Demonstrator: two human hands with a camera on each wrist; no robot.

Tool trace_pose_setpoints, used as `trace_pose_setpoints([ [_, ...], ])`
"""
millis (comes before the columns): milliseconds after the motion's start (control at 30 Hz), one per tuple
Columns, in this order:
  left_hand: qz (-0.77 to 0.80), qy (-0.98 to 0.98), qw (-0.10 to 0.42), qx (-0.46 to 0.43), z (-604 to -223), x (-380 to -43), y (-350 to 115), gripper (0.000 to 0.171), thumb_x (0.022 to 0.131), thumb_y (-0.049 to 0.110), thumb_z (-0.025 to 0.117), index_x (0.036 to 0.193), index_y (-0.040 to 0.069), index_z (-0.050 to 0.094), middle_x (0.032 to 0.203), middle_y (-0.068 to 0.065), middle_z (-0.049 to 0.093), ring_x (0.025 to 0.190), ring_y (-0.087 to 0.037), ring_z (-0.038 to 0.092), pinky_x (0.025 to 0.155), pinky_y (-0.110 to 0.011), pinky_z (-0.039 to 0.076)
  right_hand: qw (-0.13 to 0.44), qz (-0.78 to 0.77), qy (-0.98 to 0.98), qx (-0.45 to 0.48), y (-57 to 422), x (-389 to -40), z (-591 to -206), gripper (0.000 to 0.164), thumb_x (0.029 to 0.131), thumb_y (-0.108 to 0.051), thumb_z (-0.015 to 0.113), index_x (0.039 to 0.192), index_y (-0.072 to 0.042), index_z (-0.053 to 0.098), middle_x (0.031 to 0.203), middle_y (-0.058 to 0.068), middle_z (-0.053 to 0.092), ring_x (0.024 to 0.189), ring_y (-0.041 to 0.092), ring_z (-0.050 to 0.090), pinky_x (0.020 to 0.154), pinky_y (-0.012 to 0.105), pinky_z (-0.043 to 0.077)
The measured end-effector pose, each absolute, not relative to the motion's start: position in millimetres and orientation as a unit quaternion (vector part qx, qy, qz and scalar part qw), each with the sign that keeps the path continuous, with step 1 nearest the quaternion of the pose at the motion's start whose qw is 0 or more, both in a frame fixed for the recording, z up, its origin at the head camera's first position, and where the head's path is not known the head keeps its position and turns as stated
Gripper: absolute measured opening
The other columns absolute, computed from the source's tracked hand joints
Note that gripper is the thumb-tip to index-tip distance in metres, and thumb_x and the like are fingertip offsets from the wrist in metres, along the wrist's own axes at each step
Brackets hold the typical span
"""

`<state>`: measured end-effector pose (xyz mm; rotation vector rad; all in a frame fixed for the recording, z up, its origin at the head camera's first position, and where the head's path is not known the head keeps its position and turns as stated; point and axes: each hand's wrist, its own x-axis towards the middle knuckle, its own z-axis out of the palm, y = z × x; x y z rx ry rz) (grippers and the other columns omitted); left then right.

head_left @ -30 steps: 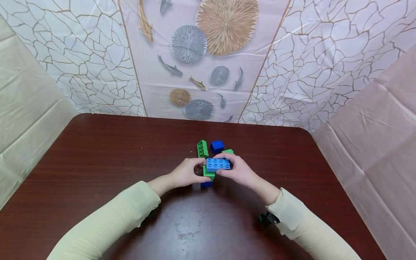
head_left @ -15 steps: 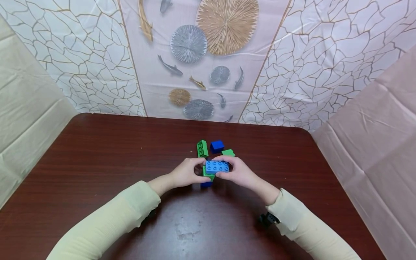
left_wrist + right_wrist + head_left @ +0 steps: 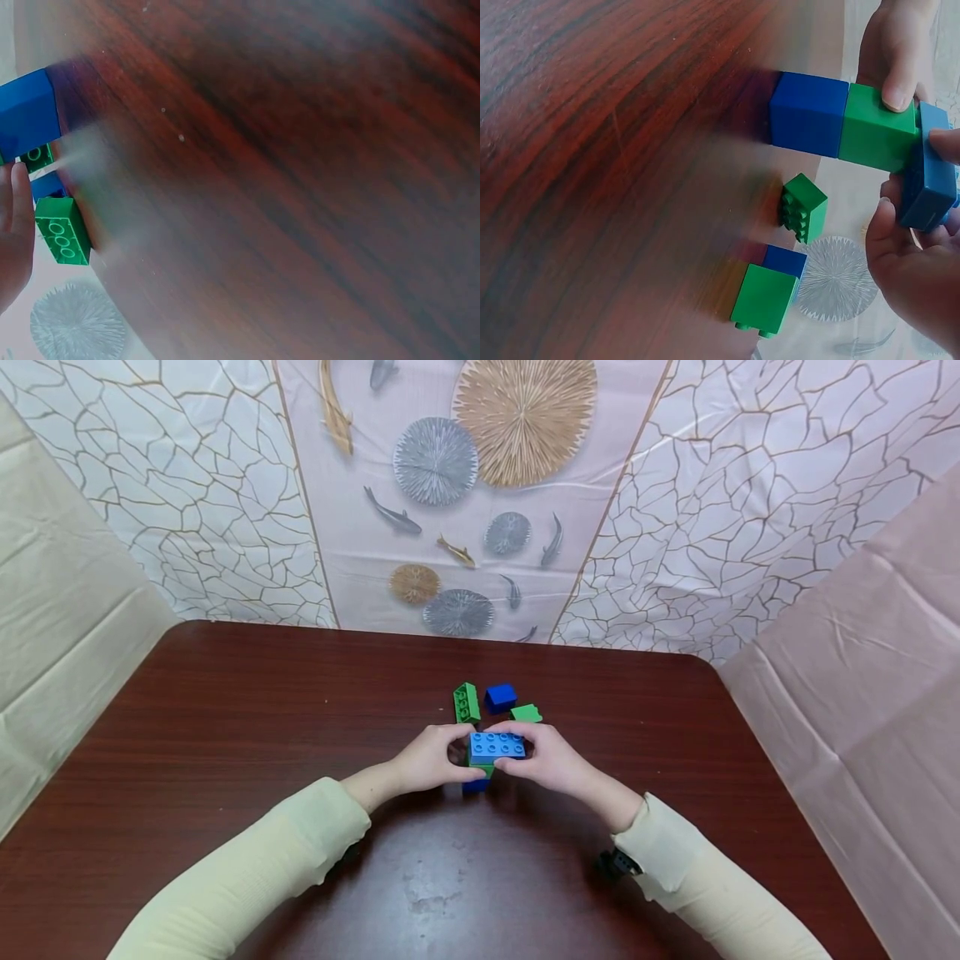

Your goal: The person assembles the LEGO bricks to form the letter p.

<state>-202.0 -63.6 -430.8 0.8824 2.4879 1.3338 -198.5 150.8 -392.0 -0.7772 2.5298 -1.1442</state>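
Note:
My right hand point(image 3: 553, 762) pinches a light blue brick point(image 3: 497, 746), studs up, between thumb and fingers. It sits right at the top of a green brick point(image 3: 874, 135), overhanging to the right. That green brick is stacked on a dark blue brick point(image 3: 808, 112), which stands on the table. With thumb and fingers on opposite sides, my left hand point(image 3: 423, 762) grips the green brick. In the left wrist view only the dark blue brick point(image 3: 30, 112) of the stack shows well, with fingers point(image 3: 16, 210) at the left edge.
Behind the stack lie a green brick point(image 3: 467, 703) on its side, hollow underside showing, a dark blue brick point(image 3: 501, 697) and another green brick point(image 3: 527, 713). The brown table point(image 3: 262, 718) ends at a patterned cloth point(image 3: 352, 568) at the back.
The light blue brick has moved slightly left and toward me in my right hand, down over the green brick, covering its studs. My left hand has stayed in place.

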Motion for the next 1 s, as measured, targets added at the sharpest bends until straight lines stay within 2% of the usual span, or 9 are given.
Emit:
trace_pose_setpoints([
  [300,0.451,0.836,0.088,0.299,-431,-202,-65,0.029,0.079,0.024,0.075,0.098,0.011,0.057,0.093,-0.003,0.066,0.080,-0.010,0.060,0.073,-0.023,0.053,0.097,-0.363,0.874,-0.307,151,-197,-393,0.041,0.082,-0.015,0.071,0.121,-0.010,0.059,0.111,0.010,0.064,0.091,0.018,0.057,0.079,0.029,0.051],
  [533,0.454,0.833,0.088,0.304,-433,-202,-63,0.029,0.079,0.024,0.075,0.099,0.011,0.057,0.093,-0.003,0.066,0.081,-0.011,0.061,0.072,-0.020,0.051,0.086,-0.344,0.881,-0.314,151,-195,-393,0.041,0.083,-0.017,0.071,0.121,-0.011,0.057,0.114,0.008,0.063,0.094,0.018,0.056,0.081,0.029,0.050],
  [767,0.457,0.829,0.076,0.312,-434,-202,-63,0.031,0.079,0.021,0.074,0.103,0.009,0.059,0.097,-0.005,0.067,0.083,-0.009,0.063,0.074,-0.019,0.052,0.048,-0.367,0.874,-0.316,144,-194,-393,0.043,0.081,-0.021,0.072,0.121,-0.011,0.059,0.121,0.009,0.059,0.107,0.023,0.052,0.086,0.036,0.048],
  [1000,0.453,0.834,0.069,0.309,-433,-202,-64,0.033,0.079,0.022,0.074,0.105,0.008,0.060,0.097,-0.006,0.068,0.085,-0.010,0.064,0.073,-0.019,0.052,0.028,-0.366,0.875,-0.315,135,-195,-392,0.035,0.080,-0.021,0.073,0.113,-0.011,0.065,0.114,0.007,0.063,0.102,0.022,0.054,0.082,0.034,0.047],
])
